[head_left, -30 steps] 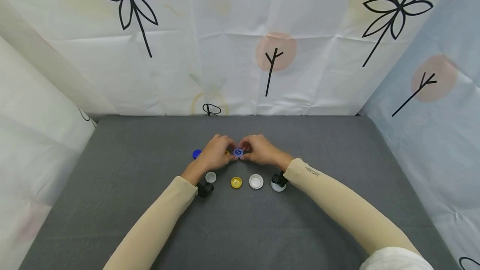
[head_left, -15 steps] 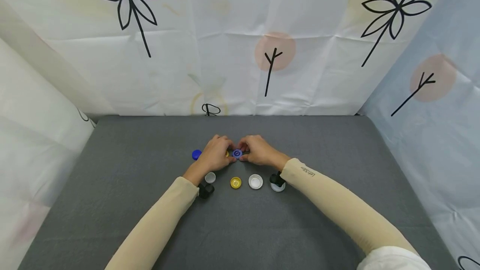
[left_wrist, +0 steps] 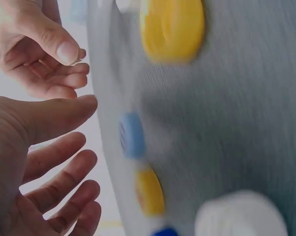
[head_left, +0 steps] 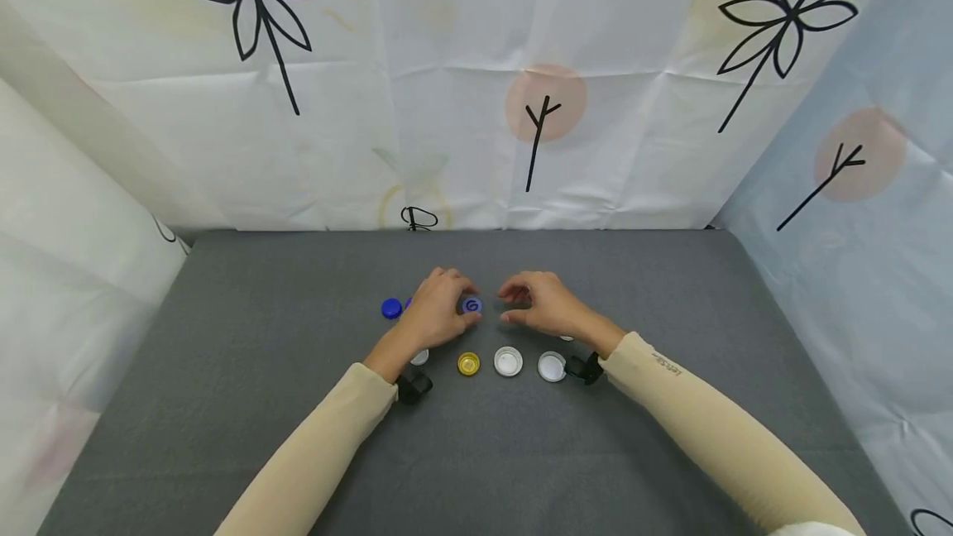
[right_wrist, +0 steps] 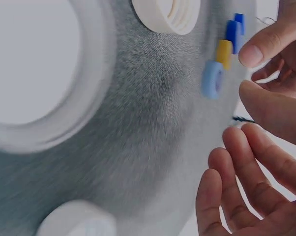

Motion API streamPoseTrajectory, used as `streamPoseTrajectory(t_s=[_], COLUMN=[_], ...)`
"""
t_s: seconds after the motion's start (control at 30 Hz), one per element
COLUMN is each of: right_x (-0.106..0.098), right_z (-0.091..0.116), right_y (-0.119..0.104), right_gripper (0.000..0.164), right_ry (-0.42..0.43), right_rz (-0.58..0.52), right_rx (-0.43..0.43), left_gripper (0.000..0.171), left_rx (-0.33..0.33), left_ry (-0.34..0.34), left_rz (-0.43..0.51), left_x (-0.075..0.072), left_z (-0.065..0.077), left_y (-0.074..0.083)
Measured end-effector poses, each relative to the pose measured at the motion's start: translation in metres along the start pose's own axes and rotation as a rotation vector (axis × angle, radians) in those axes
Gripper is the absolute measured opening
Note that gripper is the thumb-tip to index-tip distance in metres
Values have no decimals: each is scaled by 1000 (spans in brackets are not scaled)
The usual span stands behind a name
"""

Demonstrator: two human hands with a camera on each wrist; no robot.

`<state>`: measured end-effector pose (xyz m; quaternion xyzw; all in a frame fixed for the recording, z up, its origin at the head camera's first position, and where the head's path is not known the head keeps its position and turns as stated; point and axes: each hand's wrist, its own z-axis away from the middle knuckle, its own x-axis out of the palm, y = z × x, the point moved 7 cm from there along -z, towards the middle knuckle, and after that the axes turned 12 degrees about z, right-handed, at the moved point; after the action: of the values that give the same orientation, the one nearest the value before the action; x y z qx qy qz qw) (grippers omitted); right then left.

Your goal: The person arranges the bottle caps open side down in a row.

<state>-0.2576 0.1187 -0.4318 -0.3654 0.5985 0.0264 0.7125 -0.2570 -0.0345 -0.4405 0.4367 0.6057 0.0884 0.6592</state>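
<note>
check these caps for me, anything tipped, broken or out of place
Nothing looks tipped or broken. The light blue cap, yellow cap and two blue caps line up; only one white cap, partly hidden by the right hand, sits off the near row.

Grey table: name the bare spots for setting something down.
Free: between the left sleeve and right sleeve, this side of the front yellow cap; also between right hand and backdrop. Crowded: around the left hand, with caps close on both sides.
</note>
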Motion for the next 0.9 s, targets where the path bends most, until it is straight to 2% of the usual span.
streamPoseTrajectory(t_s=[0.2,0.43,0.5,0.7,0.9], right_x=[-10,-4,0,11,17], right_z=[40,78,85,98,100], right_y=[6,15,17,17,18], right_gripper=[31,36,39,48,40], right_ry=[43,46,40,40,48], right_rz=[4,9,22,91,113], right_rx=[-40,-41,-31,-22,-20], left_gripper=[29,34,36,39,31], left_rx=[70,82,85,96,96], left_ry=[-33,-90,-102,-126,-135], left_rz=[97,161,142,5,-60], left_x=[19,50,58,78,86], left_z=[10,21,23,25,23], left_y=[27,45,46,50,55])
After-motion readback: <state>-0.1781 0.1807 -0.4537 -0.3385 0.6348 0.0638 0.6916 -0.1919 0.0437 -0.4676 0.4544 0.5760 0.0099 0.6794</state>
